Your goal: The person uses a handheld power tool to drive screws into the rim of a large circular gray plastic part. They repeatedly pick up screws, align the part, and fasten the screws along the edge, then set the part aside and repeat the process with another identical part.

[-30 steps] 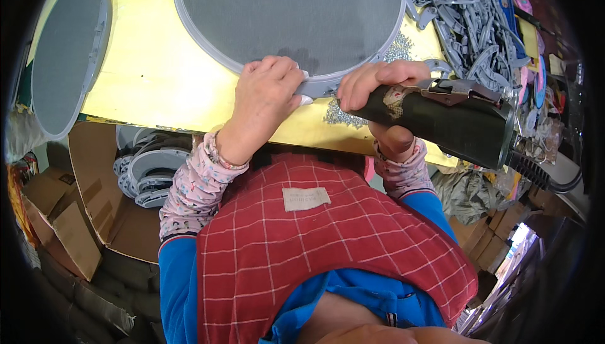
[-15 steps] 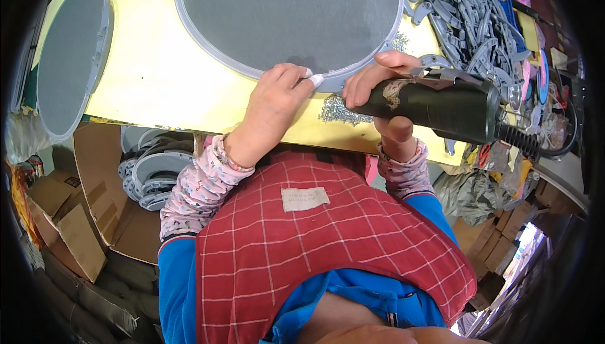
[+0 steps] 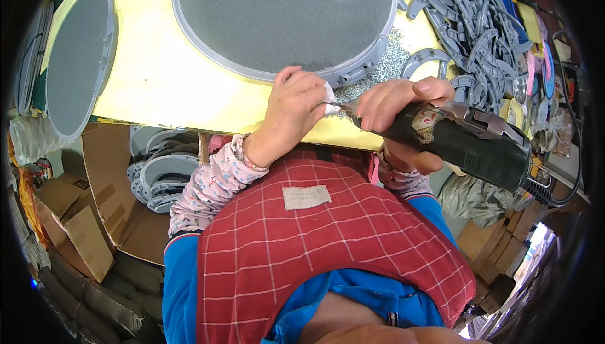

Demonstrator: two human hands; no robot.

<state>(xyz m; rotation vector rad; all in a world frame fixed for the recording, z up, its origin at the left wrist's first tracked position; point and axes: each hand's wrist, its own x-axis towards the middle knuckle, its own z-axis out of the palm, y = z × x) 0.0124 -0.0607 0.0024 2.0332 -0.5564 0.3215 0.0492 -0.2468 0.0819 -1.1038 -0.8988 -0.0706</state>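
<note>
A black electric screwdriver (image 3: 463,136) lies in my right hand (image 3: 403,107), fingers wrapped round its front end, its thin bit pointing left. My left hand (image 3: 294,101), with white wrapping on the fingertips, pinches at the bit's tip; whatever is between the fingers is too small to make out. Just beyond the hands lies a large round grey mesh panel (image 3: 283,16) with a pale grey rim. A raised fitting (image 3: 359,69) shows on the rim's near right edge. Small silver screws (image 3: 391,60) are spread beside the panel, partly hidden behind my right hand.
Grey curved plastic handles (image 3: 469,29) are heaped at the back right, with one curved piece (image 3: 427,60) nearer. Another round mesh panel (image 3: 82,60) stands at the table's left. Below the yellow tabletop (image 3: 145,92), a cardboard box (image 3: 104,186) holds several grey round parts. A cable (image 3: 567,186) trails at right.
The screwdriver and my right hand have drawn back from the rim, down and to the right. My left hand has left the rim and now meets the bit's tip. The rim fitting is uncovered.
</note>
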